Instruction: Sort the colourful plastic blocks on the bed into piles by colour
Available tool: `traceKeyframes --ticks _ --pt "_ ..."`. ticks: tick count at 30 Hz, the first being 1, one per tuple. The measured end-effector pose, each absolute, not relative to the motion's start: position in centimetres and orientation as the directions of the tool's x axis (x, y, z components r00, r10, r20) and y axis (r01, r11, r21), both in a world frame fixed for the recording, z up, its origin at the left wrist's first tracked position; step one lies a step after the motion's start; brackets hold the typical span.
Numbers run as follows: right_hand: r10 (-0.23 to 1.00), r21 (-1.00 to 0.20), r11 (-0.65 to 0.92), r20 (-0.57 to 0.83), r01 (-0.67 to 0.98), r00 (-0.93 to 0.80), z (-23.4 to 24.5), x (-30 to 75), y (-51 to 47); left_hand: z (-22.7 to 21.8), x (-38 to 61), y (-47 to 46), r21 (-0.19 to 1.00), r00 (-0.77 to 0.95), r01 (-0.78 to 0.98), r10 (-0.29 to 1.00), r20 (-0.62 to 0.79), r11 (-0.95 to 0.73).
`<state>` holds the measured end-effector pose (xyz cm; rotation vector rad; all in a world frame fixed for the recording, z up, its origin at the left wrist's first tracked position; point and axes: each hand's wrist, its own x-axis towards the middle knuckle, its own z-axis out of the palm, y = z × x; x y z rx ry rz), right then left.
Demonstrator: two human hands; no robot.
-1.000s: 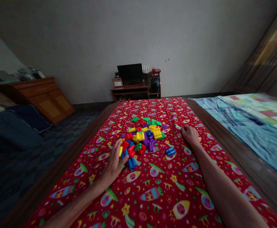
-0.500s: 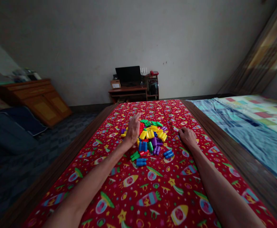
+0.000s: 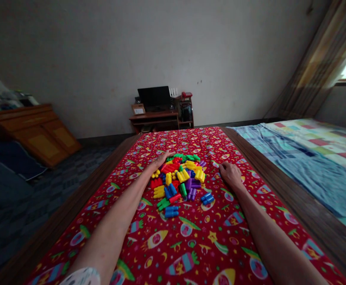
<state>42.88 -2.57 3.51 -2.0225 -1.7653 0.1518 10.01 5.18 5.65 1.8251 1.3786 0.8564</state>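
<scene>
On the red cloth (image 3: 202,237), blocks (image 3: 183,175) lie in a loose pile, 1 blue block (image 3: 207,198) apart on the R. Prob. plastic: light, stiff, a bit slick; we'd pinch across the tubes. Our L hand (image 3: 162,158): fingers out, by pile's L edge. R hand (image 3: 231,173): curled on cloth, can't tell if gripping. Box (image 3: 138,109) on desk (image 3: 158,116): contents not visible.

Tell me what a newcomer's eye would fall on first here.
First, the heap of bright plastic blocks, in red, yellow, green, blue and purple, spread on the red patterned cloth. Next, the left hand at the heap's far left edge and the right hand on the cloth to its right. Beyond the cloth's far end, a dark monitor stands on a desk.
</scene>
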Motion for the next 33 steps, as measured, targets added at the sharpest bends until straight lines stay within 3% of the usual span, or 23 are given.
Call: traceKeyframes --ticks 3,6,9,12,14,21,27,30,33 --pt "0.962 -0.389 -0.078 0.214 0.918 0.172 3.5 42.9 -2.6 6.4 11.8 3.7 0.849 0.460 0.463 0.888 0.014 -0.254" --pt "0.960 -0.377 -0.073 0.224 0.923 0.168 3.4 42.8 -2.6 7.0 12.5 3.1 0.850 0.561 0.451 0.827 -0.033 -0.271" --pt "0.960 -0.372 -0.074 0.225 0.925 0.168 3.5 42.8 -2.7 7.3 13.5 4.9 0.822 0.507 0.488 0.862 0.009 -0.296" --pt "0.961 -0.375 -0.085 0.215 0.923 0.176 3.6 42.7 -2.7 7.3 16.1 8.3 0.678 0.408 0.628 0.903 0.133 -0.383" --pt "0.961 -0.382 -0.090 0.210 0.920 0.181 3.6 42.7 -2.7 7.2 18.5 10.3 0.615 0.445 0.666 0.887 0.127 -0.422" --pt "0.959 -0.397 -0.081 0.220 0.914 0.181 3.4 42.8 -2.5 7.1 23.7 10.5 0.483 0.733 0.619 0.676 -0.074 -0.619" --pt "0.958 -0.395 -0.068 0.231 0.916 0.171 3.4 42.8 -2.6 7.9 21.1 4.1 0.417 0.864 0.491 0.488 -0.122 -0.765" --pt "0.958 -0.388 -0.072 0.230 0.919 0.172 3.6 42.9 -2.7 9.2 18.7 0.9 0.405 0.877 0.457 0.478 -0.053 -0.792" --pt "0.957 -0.391 -0.076 0.230 0.917 0.178 3.7 42.9 -2.8 10.6 15.4 -2.7 0.366 0.751 0.559 0.641 0.157 -0.744"
